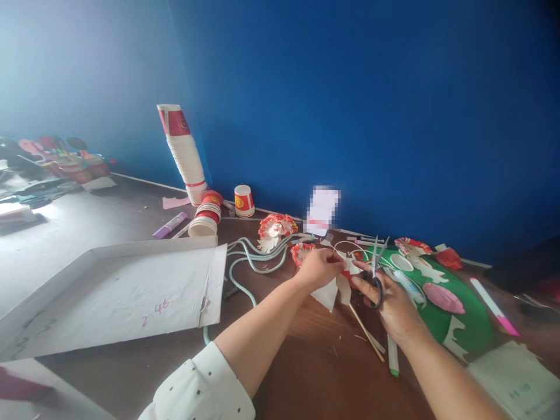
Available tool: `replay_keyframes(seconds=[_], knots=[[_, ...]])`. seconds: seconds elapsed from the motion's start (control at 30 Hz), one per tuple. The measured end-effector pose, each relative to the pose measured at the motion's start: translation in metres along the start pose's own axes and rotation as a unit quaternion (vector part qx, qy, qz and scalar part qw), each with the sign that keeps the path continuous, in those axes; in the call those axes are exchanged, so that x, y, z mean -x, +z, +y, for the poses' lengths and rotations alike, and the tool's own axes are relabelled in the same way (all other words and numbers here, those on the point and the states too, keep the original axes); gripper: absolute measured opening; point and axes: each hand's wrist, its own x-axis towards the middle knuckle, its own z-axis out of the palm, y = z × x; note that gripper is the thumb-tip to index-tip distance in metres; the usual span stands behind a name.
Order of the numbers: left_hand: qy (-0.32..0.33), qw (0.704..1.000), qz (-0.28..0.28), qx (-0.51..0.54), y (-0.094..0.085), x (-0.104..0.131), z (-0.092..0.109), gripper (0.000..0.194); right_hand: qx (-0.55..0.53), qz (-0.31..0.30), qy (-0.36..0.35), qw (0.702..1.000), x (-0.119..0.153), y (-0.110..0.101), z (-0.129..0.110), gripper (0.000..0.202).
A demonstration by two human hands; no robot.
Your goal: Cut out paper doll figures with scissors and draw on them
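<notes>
My left hand (321, 269) has its fingers pinched on the left side of a small white and red paper piece (349, 268). On the other side of that piece, my right hand (391, 300) has its fingers through the dark handles of a pair of scissors (377, 256), whose blades point up and stand slightly apart. The right fingertips reach toward the paper; whether they touch it is unclear. A thin wooden stick (367, 332) and white paper scraps (326, 294) lie just below the hands.
A white box lid (131, 291) fills the left. Stacked paper cups (186, 157) lean near the blue wall, beside an upturned cup (244, 201). Pale cable (249, 256) coils centrally. At right are a green disc (470, 309), pink oval (443, 298) and marker (494, 306).
</notes>
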Motion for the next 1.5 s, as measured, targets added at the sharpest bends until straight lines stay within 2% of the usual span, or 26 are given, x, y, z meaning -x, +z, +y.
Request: replay_keyframes(seconds=[0.13, 0.33, 0.43, 0.63, 0.73, 0.87, 0.97, 1.07, 1.23, 1.4, 1.5], knots=[[0.014, 1.000, -0.004, -0.024, 0.004, 0.001, -0.003, 0.015, -0.037, -0.047, 0.027, 0.998, 0.002, 0.003, -0.003, 0.054], [0.006, 1.000, 0.006, -0.013, 0.009, 0.000, -0.008, 0.018, -0.013, -0.009, 0.038, 0.999, 0.001, 0.004, 0.003, 0.048], [0.005, 1.000, 0.001, -0.018, 0.010, -0.001, -0.009, 0.014, -0.038, 0.016, 0.054, 0.998, 0.001, 0.004, 0.005, 0.045], [-0.077, 0.989, -0.014, 0.123, 0.008, -0.002, -0.014, 0.019, -0.164, 0.002, 0.136, 0.977, 0.002, 0.005, -0.003, 0.047], [-0.088, 0.985, -0.020, 0.150, 0.007, -0.002, -0.015, 0.019, -0.159, -0.003, 0.113, 0.981, 0.000, 0.003, -0.001, 0.048], [-0.060, 0.994, -0.041, 0.078, 0.008, -0.002, -0.013, 0.018, -0.135, 0.013, 0.063, 0.989, -0.005, -0.002, 0.007, 0.053], [-0.053, 0.995, -0.070, 0.056, 0.009, 0.001, -0.010, 0.021, -0.124, 0.002, 0.045, 0.991, -0.005, -0.004, 0.010, 0.057], [-0.087, 0.983, -0.088, 0.132, 0.011, 0.005, -0.007, 0.022, -0.118, -0.004, 0.026, 0.993, -0.004, -0.004, 0.011, 0.057], [-0.126, 0.945, -0.070, 0.294, 0.024, 0.009, -0.006, 0.029, -0.133, 0.029, 0.025, 0.990, -0.002, 0.000, 0.013, 0.059], [-0.113, 0.941, -0.040, 0.316, 0.027, 0.006, -0.014, 0.035, -0.146, 0.026, 0.035, 0.988, -0.002, 0.002, 0.009, 0.052], [-0.091, 0.950, -0.056, 0.292, 0.017, 0.002, -0.020, 0.043, -0.146, -0.025, 0.078, 0.986, -0.001, 0.000, 0.004, 0.040]])
